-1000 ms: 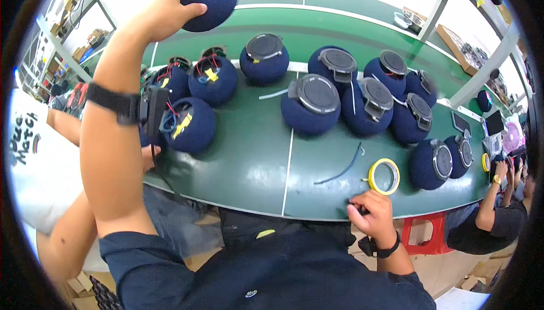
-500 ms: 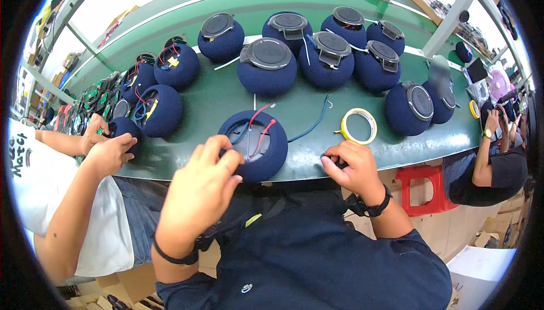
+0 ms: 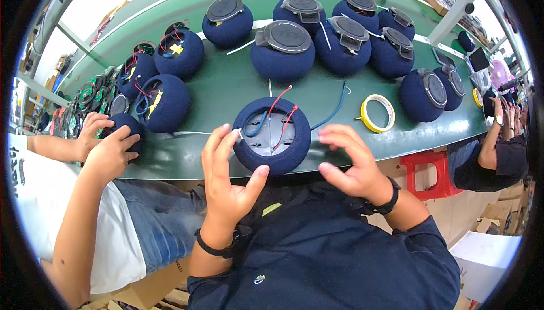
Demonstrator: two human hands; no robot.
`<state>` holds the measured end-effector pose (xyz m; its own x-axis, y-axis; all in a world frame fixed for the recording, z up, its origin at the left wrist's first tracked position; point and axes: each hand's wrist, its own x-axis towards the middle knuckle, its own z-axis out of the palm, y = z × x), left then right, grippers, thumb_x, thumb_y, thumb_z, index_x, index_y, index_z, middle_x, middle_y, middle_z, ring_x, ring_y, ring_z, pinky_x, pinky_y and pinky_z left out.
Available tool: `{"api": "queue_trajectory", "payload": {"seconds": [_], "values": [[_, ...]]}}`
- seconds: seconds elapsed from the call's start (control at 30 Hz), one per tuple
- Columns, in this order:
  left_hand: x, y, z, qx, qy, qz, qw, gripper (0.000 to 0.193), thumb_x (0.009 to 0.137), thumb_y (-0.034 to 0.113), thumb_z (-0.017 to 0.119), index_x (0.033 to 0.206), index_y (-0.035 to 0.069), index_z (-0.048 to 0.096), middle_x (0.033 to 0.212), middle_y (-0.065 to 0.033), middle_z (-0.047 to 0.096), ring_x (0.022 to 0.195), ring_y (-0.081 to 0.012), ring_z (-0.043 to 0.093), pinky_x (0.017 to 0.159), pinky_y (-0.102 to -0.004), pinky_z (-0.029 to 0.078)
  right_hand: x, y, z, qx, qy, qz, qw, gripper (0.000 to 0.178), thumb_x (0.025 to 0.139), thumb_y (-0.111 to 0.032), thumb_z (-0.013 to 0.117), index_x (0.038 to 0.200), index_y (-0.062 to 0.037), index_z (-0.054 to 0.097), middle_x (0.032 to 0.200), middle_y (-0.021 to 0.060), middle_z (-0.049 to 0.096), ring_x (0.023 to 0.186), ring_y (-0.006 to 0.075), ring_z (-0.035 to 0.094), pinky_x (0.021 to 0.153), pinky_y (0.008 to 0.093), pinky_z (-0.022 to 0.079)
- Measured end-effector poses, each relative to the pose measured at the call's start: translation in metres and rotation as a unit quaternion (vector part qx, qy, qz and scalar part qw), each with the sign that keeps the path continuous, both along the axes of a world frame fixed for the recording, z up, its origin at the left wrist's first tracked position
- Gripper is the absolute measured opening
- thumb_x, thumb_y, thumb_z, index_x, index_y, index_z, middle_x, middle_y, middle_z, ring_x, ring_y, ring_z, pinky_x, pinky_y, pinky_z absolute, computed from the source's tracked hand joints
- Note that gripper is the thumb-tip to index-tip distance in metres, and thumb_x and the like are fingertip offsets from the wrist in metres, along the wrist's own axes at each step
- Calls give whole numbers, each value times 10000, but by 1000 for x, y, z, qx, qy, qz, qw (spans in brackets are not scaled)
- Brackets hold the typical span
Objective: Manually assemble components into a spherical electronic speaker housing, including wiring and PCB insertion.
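Observation:
Right in front of me, near the table's edge, a round dark-blue fabric speaker shell (image 3: 306, 140) lies with its opening up. Red wires (image 3: 286, 126) and a blue cable stand up out of its grey inside, and a longer blue cable (image 3: 334, 109) runs out to the right. At the shell's left rim is my left hand (image 3: 229, 177), fingers apart; its fingertips are close to a small white connector, and I cannot tell whether they touch it. My right hand (image 3: 357, 165) hovers just right of the shell, fingers spread, with nothing visible in it.
A yellow tape roll (image 3: 378, 113) lies to the right. Several blue speakers with dark round caps (image 3: 287, 36) stand behind. At left, a co-worker's hands (image 3: 107, 151) hold another blue shell, beside piled circuit boards (image 3: 90, 97). A red stool (image 3: 428, 174) stands at right.
My left hand has dropped from above the shell to its left rim. My right hand has opened; the small dark thing in its fingers no longer shows. The whole view has shifted slightly.

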<state>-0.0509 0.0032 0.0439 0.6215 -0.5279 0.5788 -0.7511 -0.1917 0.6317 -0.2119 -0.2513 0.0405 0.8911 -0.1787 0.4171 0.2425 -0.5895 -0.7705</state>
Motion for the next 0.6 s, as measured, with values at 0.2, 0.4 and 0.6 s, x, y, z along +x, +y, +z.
{"api": "queue_trajectory", "payload": {"seconds": [0.2, 0.4, 0.6], "values": [[-6, 2, -35, -76, -36, -2, 996, 729, 869, 155, 916, 1503, 54, 569, 1614, -309, 485, 1448, -479, 574, 1156, -536, 535, 38, 19, 4, -32, -26, 6, 999, 837, 867, -251, 924, 1578, -45, 533, 1645, 251, 500, 1542, 426, 483, 1268, 518, 397], [-10, 13, -62, -170, -138, -58, 974, 519, 929, 129, 862, 1374, 116, 594, 1436, -231, 569, 1260, -419, 689, 942, -470, 661, 50, 19, -12, 70, -17, 41, 997, 933, 865, -297, 955, 1623, -36, 479, 1736, 273, 412, 1612, 441, 421, 1307, 513, 364], [-7, 16, -50, -78, -91, -10, 993, 510, 906, 244, 877, 1326, 40, 673, 1380, -239, 685, 1192, -398, 691, 1022, -488, 557, 48, 20, -24, 66, -23, 40, 997, 1004, 858, -306, 964, 1659, -41, 419, 1757, 298, 379, 1638, 457, 383, 1326, 522, 329]]}}
